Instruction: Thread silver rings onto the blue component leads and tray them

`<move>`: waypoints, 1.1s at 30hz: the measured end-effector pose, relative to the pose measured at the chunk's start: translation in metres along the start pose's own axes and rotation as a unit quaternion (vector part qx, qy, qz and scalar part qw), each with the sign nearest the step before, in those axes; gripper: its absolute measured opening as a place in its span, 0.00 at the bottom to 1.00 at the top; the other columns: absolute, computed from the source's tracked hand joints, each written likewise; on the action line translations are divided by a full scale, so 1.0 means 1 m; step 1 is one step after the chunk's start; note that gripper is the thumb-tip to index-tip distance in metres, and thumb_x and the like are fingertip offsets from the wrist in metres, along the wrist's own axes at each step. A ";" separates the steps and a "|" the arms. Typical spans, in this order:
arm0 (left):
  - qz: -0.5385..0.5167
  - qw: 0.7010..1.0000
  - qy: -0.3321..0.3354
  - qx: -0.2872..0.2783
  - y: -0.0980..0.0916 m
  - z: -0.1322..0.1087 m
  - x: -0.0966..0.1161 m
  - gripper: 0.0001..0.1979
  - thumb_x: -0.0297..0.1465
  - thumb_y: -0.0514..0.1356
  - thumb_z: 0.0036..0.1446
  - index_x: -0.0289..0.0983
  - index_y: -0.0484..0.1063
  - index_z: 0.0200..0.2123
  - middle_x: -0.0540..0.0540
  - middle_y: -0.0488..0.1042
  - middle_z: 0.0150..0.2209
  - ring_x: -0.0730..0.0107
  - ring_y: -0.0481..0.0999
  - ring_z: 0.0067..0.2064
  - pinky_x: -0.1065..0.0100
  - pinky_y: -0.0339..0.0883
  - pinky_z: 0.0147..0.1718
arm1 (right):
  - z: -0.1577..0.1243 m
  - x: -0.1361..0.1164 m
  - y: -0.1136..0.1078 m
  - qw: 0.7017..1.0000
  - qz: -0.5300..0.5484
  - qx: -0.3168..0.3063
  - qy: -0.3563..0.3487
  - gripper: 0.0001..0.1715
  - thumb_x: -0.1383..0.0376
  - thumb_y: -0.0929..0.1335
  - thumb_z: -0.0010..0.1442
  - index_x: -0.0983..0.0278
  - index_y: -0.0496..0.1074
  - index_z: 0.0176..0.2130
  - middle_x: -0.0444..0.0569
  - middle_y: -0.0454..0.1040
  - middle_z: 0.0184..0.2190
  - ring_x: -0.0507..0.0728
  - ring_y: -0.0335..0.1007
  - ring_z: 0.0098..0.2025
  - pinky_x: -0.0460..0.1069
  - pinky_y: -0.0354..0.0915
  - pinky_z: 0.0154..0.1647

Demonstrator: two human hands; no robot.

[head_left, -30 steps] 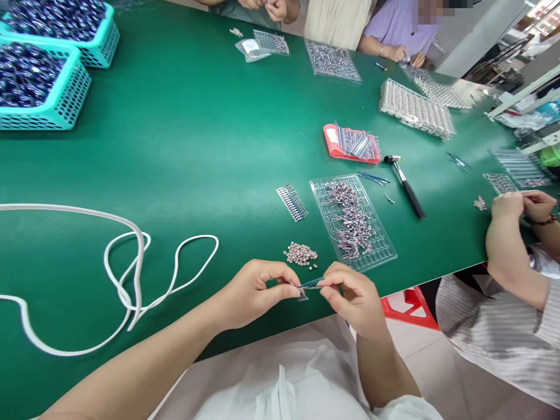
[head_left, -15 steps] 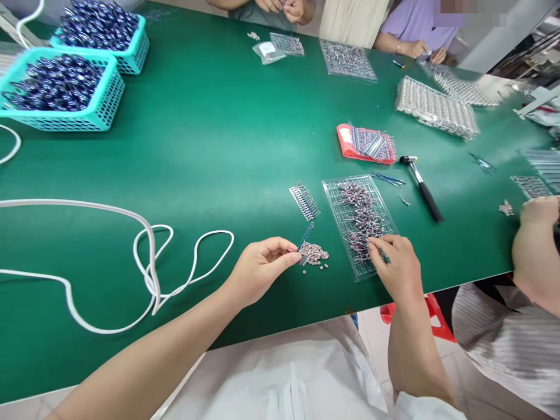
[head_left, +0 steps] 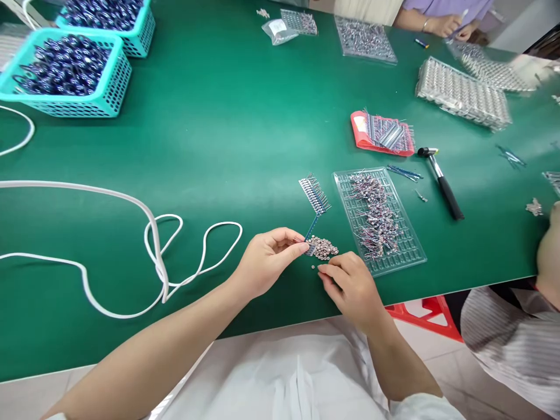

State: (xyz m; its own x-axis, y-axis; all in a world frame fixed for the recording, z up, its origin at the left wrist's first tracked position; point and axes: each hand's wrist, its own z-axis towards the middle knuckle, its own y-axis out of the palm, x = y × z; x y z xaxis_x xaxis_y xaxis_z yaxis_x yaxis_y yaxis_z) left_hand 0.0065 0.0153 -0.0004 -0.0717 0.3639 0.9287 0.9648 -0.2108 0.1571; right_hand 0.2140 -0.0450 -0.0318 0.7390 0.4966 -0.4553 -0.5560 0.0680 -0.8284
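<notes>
The right hand [head_left: 352, 286] rests low over the counter [head_left: 219, 134], its thumb and forefinger narrowed almost to a pinch; whether a small piece sits between the tips I cannot tell. The left hand [head_left: 262, 262], to its left and a little farther out, pinches the near end of a blue strip [head_left: 312, 226]. The strip's long axis runs away from the person, leaning right, and its far end comes up to the near edge of a row of leaded parts [head_left: 315, 195], whether touching or just over it I cannot tell. A lone disc [head_left: 312, 267] lies just left of the right fingertips, so the right hand is the nearer one to it. The pile [head_left: 324, 248] of like discs lies just beyond those fingertips and just right of the left hand's pinch. Right of the pile, a clear tray [head_left: 413, 255] slants away to the left, with a heap [head_left: 376, 216] of leaded parts along it. Past it lie loose strips [head_left: 405, 173], a hammer [head_left: 447, 192] and a red packet [head_left: 361, 139]. Well to the left are a white cord [head_left: 70, 186] and, farther off, two baskets [head_left: 94, 107]. At the far side, a co-worker's purple sleeve [head_left: 420, 7] shows.
</notes>
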 end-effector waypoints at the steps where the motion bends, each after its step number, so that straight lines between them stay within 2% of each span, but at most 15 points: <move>1: -0.004 1.000 0.000 -0.001 0.000 0.000 0.000 0.10 0.35 0.70 0.50 0.36 0.77 0.31 0.48 0.80 0.31 0.67 0.79 0.35 0.65 0.74 0.41 | 0.001 0.000 0.003 1.000 -0.008 -0.003 -0.007 0.10 0.72 0.67 0.65 0.61 0.75 0.44 0.50 0.75 0.35 0.57 0.68 0.38 0.54 0.65 0.38; 8: 0.000 1.000 -0.004 -0.003 0.001 0.000 -0.002 0.08 0.33 0.69 0.51 0.35 0.77 0.31 0.48 0.79 0.31 0.68 0.78 0.35 0.67 0.72 0.40 | 0.004 0.001 0.005 0.994 -0.074 -0.030 -0.071 0.08 0.73 0.68 0.65 0.64 0.74 0.44 0.51 0.78 0.36 0.57 0.65 0.37 0.54 0.60 0.37; 14: 0.013 1.000 -0.002 -0.008 0.001 -0.001 -0.004 0.09 0.34 0.69 0.51 0.35 0.77 0.32 0.47 0.80 0.32 0.66 0.78 0.36 0.65 0.72 0.41 | 0.009 0.001 0.006 0.991 -0.087 -0.068 -0.068 0.07 0.72 0.66 0.66 0.63 0.73 0.40 0.50 0.77 0.35 0.57 0.66 0.37 0.54 0.56 0.36; 20: 0.021 1.000 -0.001 -0.022 0.000 0.000 -0.005 0.08 0.34 0.68 0.52 0.36 0.76 0.32 0.47 0.80 0.33 0.66 0.79 0.36 0.65 0.73 0.41 | 0.014 0.002 0.017 0.996 -0.076 -0.024 -0.049 0.08 0.73 0.65 0.64 0.63 0.72 0.36 0.49 0.74 0.32 0.58 0.67 0.35 0.53 0.56 0.33; 23: 0.029 0.999 0.002 -0.036 0.000 -0.001 -0.008 0.08 0.35 0.68 0.54 0.36 0.76 0.33 0.46 0.81 0.34 0.65 0.80 0.37 0.64 0.73 0.42 | 0.012 0.001 0.016 1.000 -0.007 0.024 -0.009 0.08 0.73 0.66 0.62 0.62 0.72 0.36 0.48 0.74 0.32 0.57 0.68 0.35 0.53 0.61 0.36; 25: 0.029 0.998 0.002 -0.061 -0.001 -0.002 -0.008 0.08 0.35 0.66 0.56 0.36 0.75 0.34 0.44 0.82 0.37 0.63 0.81 0.40 0.62 0.73 0.45 | 0.010 -0.002 0.011 0.995 0.072 0.057 0.048 0.08 0.73 0.66 0.62 0.60 0.72 0.36 0.46 0.73 0.32 0.55 0.69 0.35 0.52 0.64 0.37; 29: 0.065 0.991 0.032 -0.110 0.001 -0.007 -0.007 0.07 0.34 0.64 0.60 0.36 0.75 0.35 0.41 0.83 0.43 0.58 0.81 0.48 0.56 0.72 0.52 | 0.006 -0.009 0.001 0.957 0.222 0.092 0.160 0.07 0.70 0.67 0.64 0.59 0.73 0.35 0.44 0.71 0.31 0.53 0.68 0.33 0.49 0.65 0.33; 33: 0.081 0.981 0.098 -0.146 0.004 -0.015 -0.006 0.04 0.30 0.62 0.61 0.36 0.76 0.35 0.39 0.83 0.47 0.58 0.81 0.50 0.57 0.72 0.54 | 0.004 -0.013 0.001 0.930 0.289 0.140 0.181 0.06 0.69 0.67 0.64 0.59 0.73 0.35 0.45 0.70 0.32 0.54 0.68 0.33 0.50 0.65 0.33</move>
State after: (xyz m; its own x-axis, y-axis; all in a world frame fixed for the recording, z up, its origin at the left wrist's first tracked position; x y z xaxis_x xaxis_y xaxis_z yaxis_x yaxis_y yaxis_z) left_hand 0.0068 -0.0012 -0.0005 0.0016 0.1291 0.9916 0.8560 -0.5129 0.0654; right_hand 0.2024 -0.0481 -0.0249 0.3386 0.2002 -0.9194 -0.9394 0.1274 -0.3182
